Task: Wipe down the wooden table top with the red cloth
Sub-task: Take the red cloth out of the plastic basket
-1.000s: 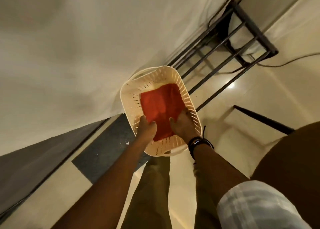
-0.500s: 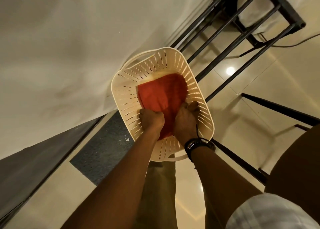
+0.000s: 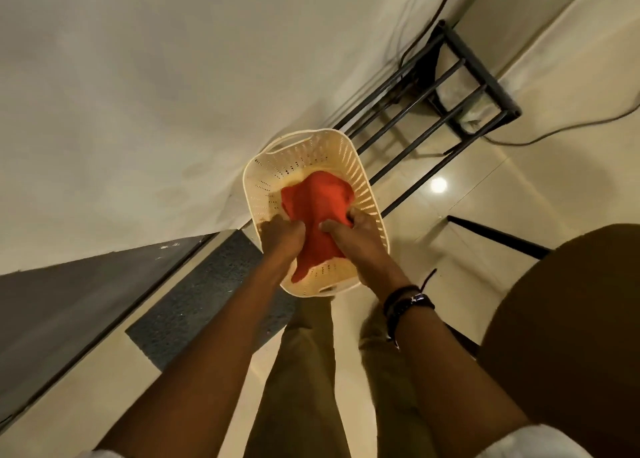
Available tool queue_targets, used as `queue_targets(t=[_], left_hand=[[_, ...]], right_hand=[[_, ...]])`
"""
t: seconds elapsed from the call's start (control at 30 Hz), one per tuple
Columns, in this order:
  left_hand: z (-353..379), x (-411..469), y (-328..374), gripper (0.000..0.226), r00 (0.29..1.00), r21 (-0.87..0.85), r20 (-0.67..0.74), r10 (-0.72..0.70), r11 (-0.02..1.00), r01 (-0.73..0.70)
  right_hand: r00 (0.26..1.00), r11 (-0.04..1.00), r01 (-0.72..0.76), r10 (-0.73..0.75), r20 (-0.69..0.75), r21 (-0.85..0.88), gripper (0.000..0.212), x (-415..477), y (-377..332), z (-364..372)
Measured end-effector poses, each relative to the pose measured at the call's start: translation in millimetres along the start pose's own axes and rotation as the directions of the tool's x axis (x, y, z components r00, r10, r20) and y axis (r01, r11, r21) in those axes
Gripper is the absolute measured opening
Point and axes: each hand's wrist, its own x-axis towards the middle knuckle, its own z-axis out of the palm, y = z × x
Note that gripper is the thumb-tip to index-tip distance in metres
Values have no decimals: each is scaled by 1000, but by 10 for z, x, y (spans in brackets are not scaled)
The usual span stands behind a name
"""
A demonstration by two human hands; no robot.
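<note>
red cloth (image 3: pixel 318 208) between left hand (image 3: pixel 282 236) and right hand (image 3: pixel 360 239): soft matt fabric | basket (image 3: pixel 363 180) around them: smooth perforated plastic | floor (image 3: pixel 485 187) right of right hand: glossy tile | rack (image 3: pixel 479 68) beyond the hands: dark matt metal

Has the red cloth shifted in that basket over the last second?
Yes. The left hand and right hand have bunched the red cloth up and toward the near rim of the basket; earlier it lay flat on its floor.

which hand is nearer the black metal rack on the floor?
Right. The right hand grips the red cloth on the basket side facing the black metal rack; the left hand grips it on the opposite side, by the grey mat.
</note>
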Motion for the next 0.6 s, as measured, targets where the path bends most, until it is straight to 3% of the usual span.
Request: queue_targets(t=[0.1,0.27,0.37,0.47,0.6], left_hand=[[-272,-576,100,19,997,-213,-57,54,975,-65],[-646,-1611,151,31,984,-496,-158,82,855,-150],[-746,-2201,133,25,964,-602,-228,137,758,-251],[-736,-2713,56,13,935,-666,-259,241,656,-354],[-671,-3299,-27,18,883,-651,-228,410,610,-451]], right_hand=[[999,996,31,-28,-34,78,25,-522,-219,-152],[994,964,102,-87,-71,247,75,-1458,-351,-579],[972,946,235,-234,-28,224,101,-1999,-280,-920],[929,921,350,-364,59,169,79,-2429,-113,-1219],[924,902,362,-380,35,235,36,-2847,193,-1577]])
